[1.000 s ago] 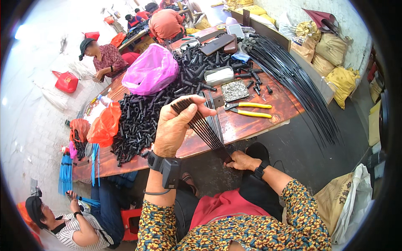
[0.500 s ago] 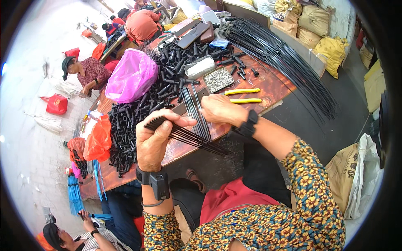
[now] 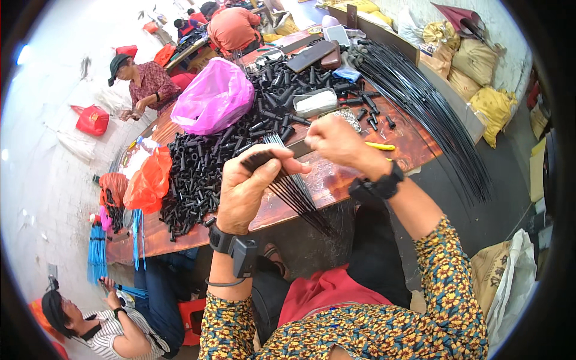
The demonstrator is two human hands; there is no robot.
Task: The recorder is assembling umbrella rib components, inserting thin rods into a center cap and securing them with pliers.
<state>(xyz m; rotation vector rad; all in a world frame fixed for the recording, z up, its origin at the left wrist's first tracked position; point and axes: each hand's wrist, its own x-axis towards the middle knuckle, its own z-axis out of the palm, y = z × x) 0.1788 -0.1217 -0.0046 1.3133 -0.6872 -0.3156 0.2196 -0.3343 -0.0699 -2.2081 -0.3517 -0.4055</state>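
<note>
- Moved vs 0.5 s ago: R hand (image 3: 345, 144) now blocks most of pliers (image 3: 381, 146), clearer then; L hand (image 3: 243, 192) keeps its grip; view swung a bit.
- Table (image 3: 414, 132): wood, under the work; both hands above its near side.
- Sheaf (image 3: 432, 114): long, black, far R, ends overhanging.
- Parts (image 3: 198, 180): black heap, L + centre, w/ pink bag (image 3: 216, 96) on it.
- Rods (image 3: 300, 204): thin black fan, sloping down-R from L hand past near edge. Risk: held nr top only, so lower ends could splay, or a rod drop if thumb eases; R arm swinging low might also snag them.
- L hand: upright, fingers curled, thumb pressing rods, index pointing R.
- R hand: in from lower R, knuckles up, fingers bent; blurred, can't tell if holding anything.
- Bits (image 3: 352, 117): tiny, grey, just beyond R hand, partly hidden; a knock could scatter them.
</note>
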